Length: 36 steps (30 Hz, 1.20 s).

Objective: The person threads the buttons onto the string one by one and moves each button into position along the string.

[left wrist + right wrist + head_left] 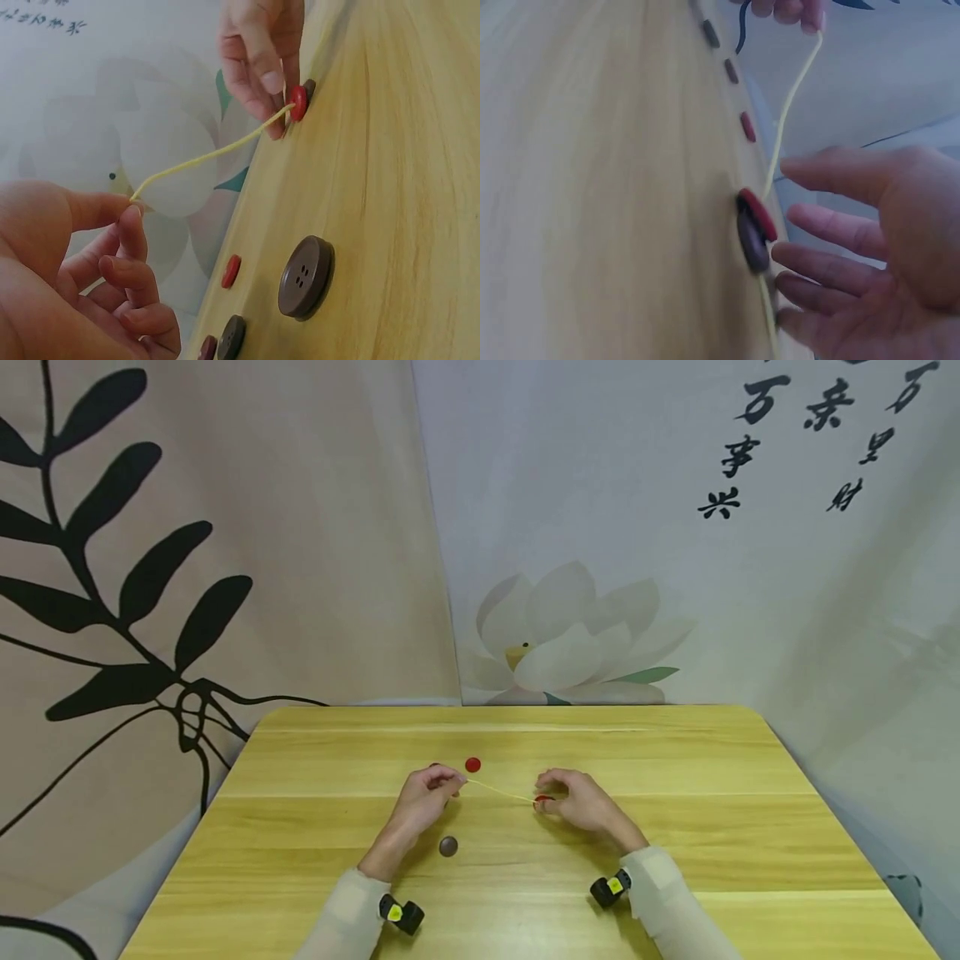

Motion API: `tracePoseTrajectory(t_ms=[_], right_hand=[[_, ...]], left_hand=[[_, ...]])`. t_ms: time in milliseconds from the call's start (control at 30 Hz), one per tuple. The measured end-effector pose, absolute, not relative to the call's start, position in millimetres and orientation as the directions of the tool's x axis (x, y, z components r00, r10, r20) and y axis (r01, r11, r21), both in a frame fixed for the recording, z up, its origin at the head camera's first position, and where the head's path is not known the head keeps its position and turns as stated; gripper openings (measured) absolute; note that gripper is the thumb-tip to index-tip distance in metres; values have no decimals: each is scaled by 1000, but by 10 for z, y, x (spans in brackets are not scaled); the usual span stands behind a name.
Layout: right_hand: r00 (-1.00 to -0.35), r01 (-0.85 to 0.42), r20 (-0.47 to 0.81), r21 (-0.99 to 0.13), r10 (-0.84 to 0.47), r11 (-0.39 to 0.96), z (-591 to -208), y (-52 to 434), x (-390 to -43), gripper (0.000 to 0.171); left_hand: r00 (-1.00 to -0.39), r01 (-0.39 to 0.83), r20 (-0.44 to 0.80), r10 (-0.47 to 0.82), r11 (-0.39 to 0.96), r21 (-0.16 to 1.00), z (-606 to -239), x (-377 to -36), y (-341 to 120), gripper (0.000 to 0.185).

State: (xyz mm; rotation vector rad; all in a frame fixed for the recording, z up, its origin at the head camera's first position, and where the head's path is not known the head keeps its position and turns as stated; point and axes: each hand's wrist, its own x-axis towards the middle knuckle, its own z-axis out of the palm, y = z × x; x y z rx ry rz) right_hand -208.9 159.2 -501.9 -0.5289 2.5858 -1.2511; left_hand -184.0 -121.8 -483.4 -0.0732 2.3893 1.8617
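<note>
Two hands at work over a pale wooden bench (pixel 675 827), joined by a taut yellow cord (pixel 501 790). Left hand (pixel 423 797) at nine o'clock, pinching the cord's end between thumb and forefinger, other fingers curled. Right hand (pixel 577 800) at three o'clock, fingers bent around a red button (pixel 543 799) threaded on the cord, with a brown button (pixel 751 240) stacked directly behind it. Loose red button (pixel 472 765) at twelve o'clock of the cord; loose brown four-hole button (pixel 448 847) at six o'clock, near the left wrist. Printed fabric backdrops behind.
</note>
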Motion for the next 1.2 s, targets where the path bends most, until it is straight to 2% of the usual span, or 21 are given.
tracePoseTrajectory(t_ms=[267,567,967,1200], right_hand=[[-918,-250,27,-813,-395,526,-4893,1452,-2083,29],[-889,-310,117,-864,-443,396,-4807,1210,-2107,27],[-894,-228,72,-923,-442,311,-4736,982,-2068,21],[-900,-231,72,-915,-431,330,-4751,908,-2068,20]], left_hand=[[-993,-106,-117,29,249,963,-4813,-1851,-1183,21],[-993,-95,-109,47,243,965,-4777,-1861,-1132,26],[-992,-92,-111,60,255,963,-4772,-1878,-1120,27],[-992,-89,-109,68,255,963,-4778,-1891,-1114,27]])
